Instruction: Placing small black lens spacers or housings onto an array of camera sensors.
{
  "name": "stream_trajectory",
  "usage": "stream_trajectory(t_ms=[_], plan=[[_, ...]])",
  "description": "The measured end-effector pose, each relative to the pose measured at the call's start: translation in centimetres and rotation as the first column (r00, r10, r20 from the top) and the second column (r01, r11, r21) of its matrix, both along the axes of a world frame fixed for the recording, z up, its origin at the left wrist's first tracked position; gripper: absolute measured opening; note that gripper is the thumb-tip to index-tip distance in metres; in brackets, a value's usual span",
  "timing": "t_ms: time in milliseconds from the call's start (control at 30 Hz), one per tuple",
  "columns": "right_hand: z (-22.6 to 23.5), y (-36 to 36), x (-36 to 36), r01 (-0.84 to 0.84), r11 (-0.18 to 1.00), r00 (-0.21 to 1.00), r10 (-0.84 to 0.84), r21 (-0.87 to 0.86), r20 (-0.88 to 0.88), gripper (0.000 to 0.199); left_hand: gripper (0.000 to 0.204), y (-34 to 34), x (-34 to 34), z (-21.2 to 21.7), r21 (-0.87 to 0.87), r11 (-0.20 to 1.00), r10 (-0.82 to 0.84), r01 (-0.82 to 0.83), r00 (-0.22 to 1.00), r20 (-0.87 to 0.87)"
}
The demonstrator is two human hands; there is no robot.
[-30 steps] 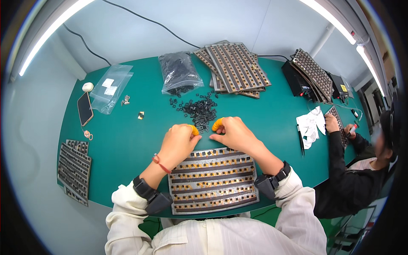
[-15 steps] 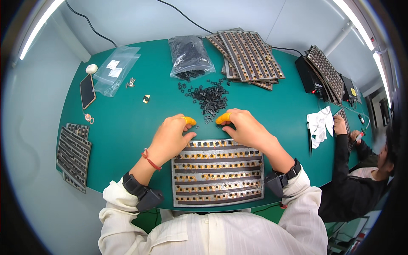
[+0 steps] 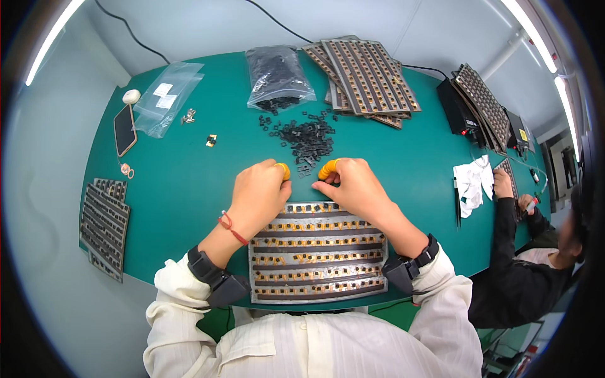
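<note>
My left hand (image 3: 259,189) is closed just beyond the far edge of a metal tray (image 3: 318,293), its thumb pressed toward a finger in a yellow finger cot. What the fingertips hold, if anything, is hidden. Across a small gap, my right hand (image 3: 354,186) has its thumb and yellow-capped index finger curled together in a pinch; any piece between them is too small to make out. Rows of small black and gold-coloured parts line the tray. Beyond my hands lies a pile of small black square pieces (image 3: 307,142).
A clear bag of black pieces (image 3: 277,69) and stacked trays (image 3: 368,75) stand at the back. Leftward lie a phone (image 3: 125,130), empty plastic bags (image 3: 165,101) and more trays (image 3: 104,223). At right a co-worker (image 3: 523,264) works beside a white cloth (image 3: 472,183) and black boxes.
Both hands have drawn slightly back toward the tray, and their fingers have curled in more. The loose pieces that lay by my fingertips no longer show there. The view has shifted a little.
</note>
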State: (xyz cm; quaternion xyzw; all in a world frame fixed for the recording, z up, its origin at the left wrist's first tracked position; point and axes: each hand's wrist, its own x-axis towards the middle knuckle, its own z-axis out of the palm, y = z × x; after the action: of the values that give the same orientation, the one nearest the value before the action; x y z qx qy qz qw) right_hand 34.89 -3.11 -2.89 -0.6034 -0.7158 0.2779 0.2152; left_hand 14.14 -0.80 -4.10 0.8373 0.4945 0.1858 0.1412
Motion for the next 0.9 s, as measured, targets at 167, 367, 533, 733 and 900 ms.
stream_trajectory(t_ms=[167, 367, 533, 733, 900], plan=[[-0.3, -0.1, -0.6, 0.003, 0.999, 0.999, -0.004, 0.044, 0.042, 0.015, 0.013, -0.2, -1.2, 0.7, -0.045, 0.999, -0.002, 0.004, 0.999, 0.053], [-0.9, -0.5, 0.0, 0.006, 0.992, 0.998, -0.015, 0.125, 0.067, 0.016, 0.012, -3.0, -4.5, 2.2, -0.195, 0.965, -0.155, 0.177, 0.980, 0.124], [-0.8, -1.2, 0.8, -0.053, 0.984, 0.997, 0.044, 0.170, 0.057, 0.013, 0.012, -4.9, -5.0, 1.9, -0.164, 0.954, -0.234, 0.250, 0.966, 0.110], [2.2, -5.0, 3.2, -0.099, 0.975, 0.991, 0.080, 0.200, 0.104, 0.011, 0.012, -5.5, -4.9, 1.4, -0.055, 0.968, -0.241, 0.243, 0.970, 0.037], [1.4, -8.9, 5.4, -0.109, 0.987, 0.989, 0.096, 0.115, 0.116, 0.013, 0.021, -7.5, -4.7, 1.5, 0.016, 0.982, -0.183, 0.187, 0.974, -0.136]])
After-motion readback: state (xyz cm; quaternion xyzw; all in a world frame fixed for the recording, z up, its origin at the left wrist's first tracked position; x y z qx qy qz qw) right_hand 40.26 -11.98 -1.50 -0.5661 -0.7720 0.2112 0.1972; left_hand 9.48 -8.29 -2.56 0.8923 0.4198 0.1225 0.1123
